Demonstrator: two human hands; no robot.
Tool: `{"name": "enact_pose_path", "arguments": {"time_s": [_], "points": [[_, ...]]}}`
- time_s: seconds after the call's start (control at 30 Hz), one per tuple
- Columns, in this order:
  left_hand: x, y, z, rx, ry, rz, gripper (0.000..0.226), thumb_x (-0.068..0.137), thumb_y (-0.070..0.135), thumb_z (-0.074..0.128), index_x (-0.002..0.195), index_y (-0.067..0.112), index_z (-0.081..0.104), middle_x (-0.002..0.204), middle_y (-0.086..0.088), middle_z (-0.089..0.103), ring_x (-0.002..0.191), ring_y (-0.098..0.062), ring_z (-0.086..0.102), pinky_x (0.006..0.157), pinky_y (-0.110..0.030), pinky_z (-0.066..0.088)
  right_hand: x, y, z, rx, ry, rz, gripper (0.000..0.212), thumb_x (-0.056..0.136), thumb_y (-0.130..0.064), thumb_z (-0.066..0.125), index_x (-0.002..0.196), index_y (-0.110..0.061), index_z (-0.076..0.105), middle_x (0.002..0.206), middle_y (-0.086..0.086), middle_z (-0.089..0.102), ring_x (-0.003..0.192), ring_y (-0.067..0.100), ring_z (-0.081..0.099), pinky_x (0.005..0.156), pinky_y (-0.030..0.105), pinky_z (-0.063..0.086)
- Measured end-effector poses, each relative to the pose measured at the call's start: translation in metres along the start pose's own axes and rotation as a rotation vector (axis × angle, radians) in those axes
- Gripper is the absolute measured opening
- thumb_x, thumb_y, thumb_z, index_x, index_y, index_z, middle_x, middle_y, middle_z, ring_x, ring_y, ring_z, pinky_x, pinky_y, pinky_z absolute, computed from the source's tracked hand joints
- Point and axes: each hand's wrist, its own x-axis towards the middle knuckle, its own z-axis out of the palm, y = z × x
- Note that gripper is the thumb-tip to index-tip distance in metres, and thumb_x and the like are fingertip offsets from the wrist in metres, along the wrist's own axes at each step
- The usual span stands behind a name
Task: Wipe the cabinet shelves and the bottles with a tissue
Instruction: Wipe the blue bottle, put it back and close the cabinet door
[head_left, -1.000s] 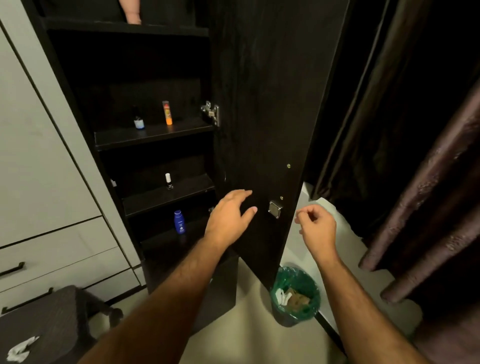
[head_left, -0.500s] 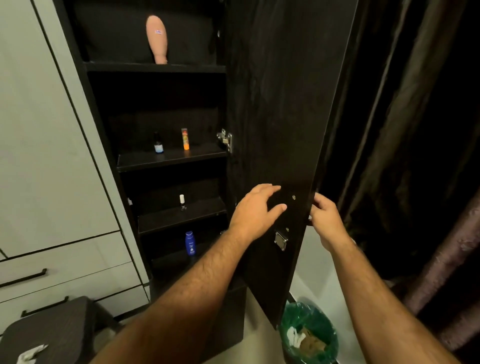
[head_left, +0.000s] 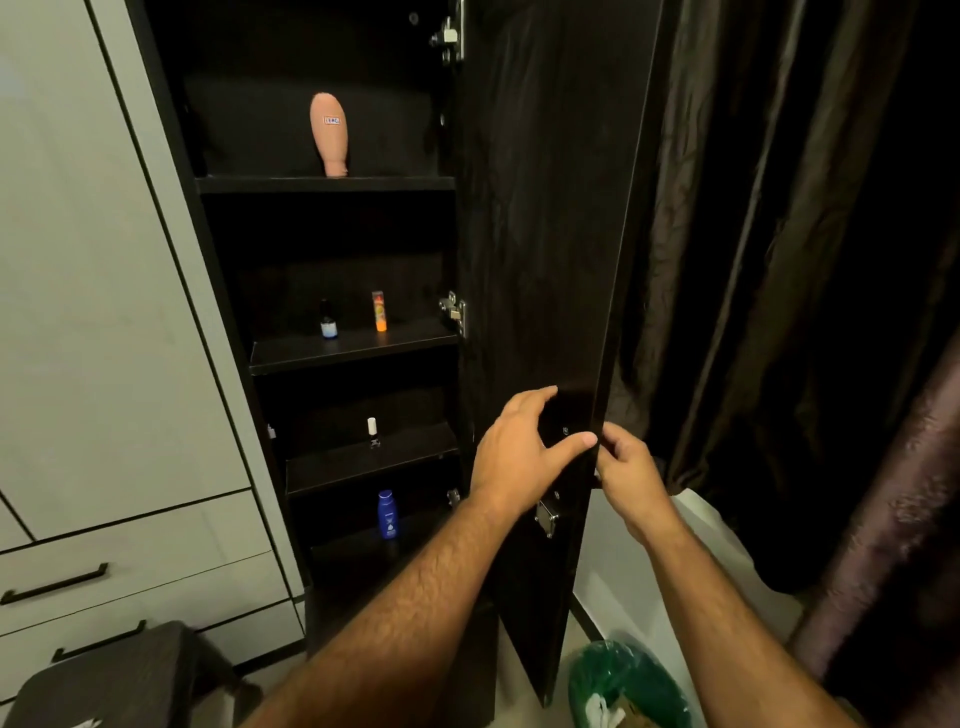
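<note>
Cabinet door (head_left: 545, 260) open, left hand (head_left: 519, 457) spread flat on it, right hand (head_left: 628, 473) gripping its edge; no tissue held, shelves (head_left: 353, 353) and bottles unwiped.

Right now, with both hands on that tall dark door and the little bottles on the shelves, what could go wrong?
1. The right hand curls round the edge of the cabinet door, with the left hand flat on its inner face; fingers might get pinched if the door swings shut.
2. The green bin sits just past the door's bottom corner, so the door may knock it.
3. The white-capped bottle looks small and could tip during wiping.
</note>
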Motion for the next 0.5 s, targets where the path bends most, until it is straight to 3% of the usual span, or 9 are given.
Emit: {"name": "enact_pose_path", "arguments": {"time_s": [0.2, 0.4, 0.5], "points": [[-0.012, -0.014, -0.030, 0.024, 0.053, -0.012, 0.070, 0.074, 0.062, 0.070, 0.135, 0.034, 0.050, 0.136, 0.015, 0.050, 0.122, -0.002, 0.047, 0.096, -0.022, 0.040, -0.013, 0.007, 0.034, -0.065, 0.008, -0.051, 0.018, 0.100, -0.014, 0.049, 0.103, -0.020, 0.067, 0.095, 0.004, 0.072, 0.089, 0.019, 0.071, 0.079, 0.043, 0.060], [-0.026, -0.038, -0.068, 0.073, 0.066, -0.018, 0.063, 0.074, 0.062, 0.069, 0.129, 0.037, 0.054, 0.133, 0.017, 0.052, 0.119, 0.001, 0.049, 0.099, -0.029, 0.046, -0.030, 0.000, 0.074, -0.158, 0.027, -0.065, 0.018, 0.100, -0.015, 0.049, 0.101, -0.023, 0.066, 0.093, -0.003, 0.070, 0.086, 0.012, 0.069, 0.067, 0.029, 0.057], [-0.033, -0.051, -0.086, 0.088, 0.095, -0.018, 0.060, 0.074, 0.061, 0.070, 0.128, 0.038, 0.054, 0.132, 0.018, 0.052, 0.117, 0.002, 0.049, 0.094, -0.024, 0.045, -0.038, -0.005, 0.094, -0.130, 0.035, -0.083, 0.020, 0.098, -0.013, 0.052, 0.100, -0.024, 0.069, 0.091, -0.006, 0.071, 0.084, 0.007, 0.068, 0.061, 0.022, 0.053]]}}
